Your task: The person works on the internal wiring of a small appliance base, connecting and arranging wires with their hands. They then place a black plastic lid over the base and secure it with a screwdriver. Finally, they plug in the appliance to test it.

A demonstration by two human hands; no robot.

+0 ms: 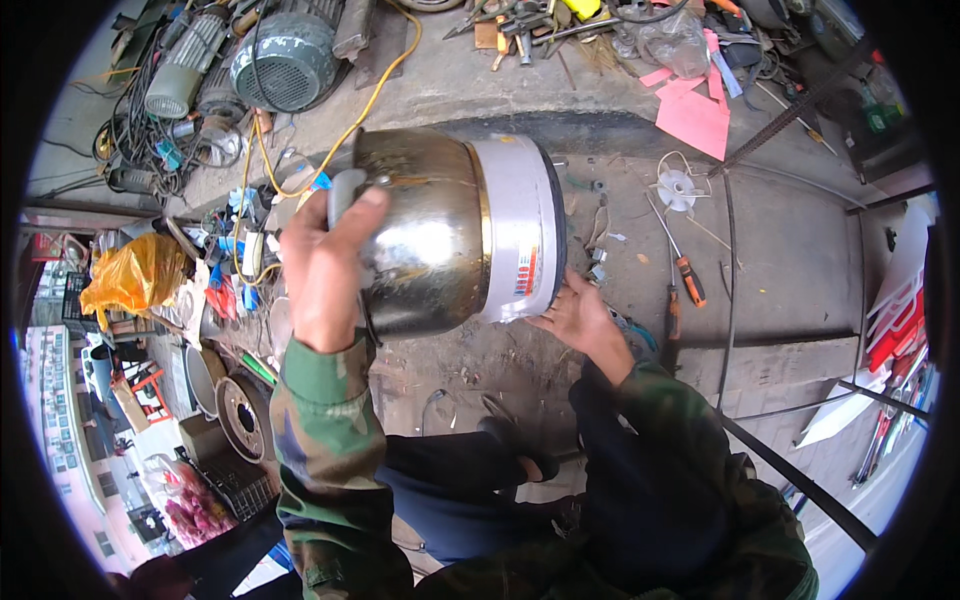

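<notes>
A stainless steel electric pot [425, 240] with a white base band [515, 225] lies on its side in the air between my hands. Its steel wall has brown stains, and its dark bottom rim faces right. My left hand [325, 265] is closed around the grey side handle [346, 190], thumb on top. My right hand [585, 318] supports the lower edge of the base from beneath, some of its fingers hidden behind it. Right of the pot, a screwdriver [688, 275] with an orange and black handle lies beside a white fan wheel [678, 187].
Electric motors [285, 65] and cables crowd the back left, with a yellow cord [375, 100] running forward. An orange plastic bag [135, 275] sits at left. Pink paper [692, 118] and tools lie at the back. Dark metal bars [733, 290] cross the right side.
</notes>
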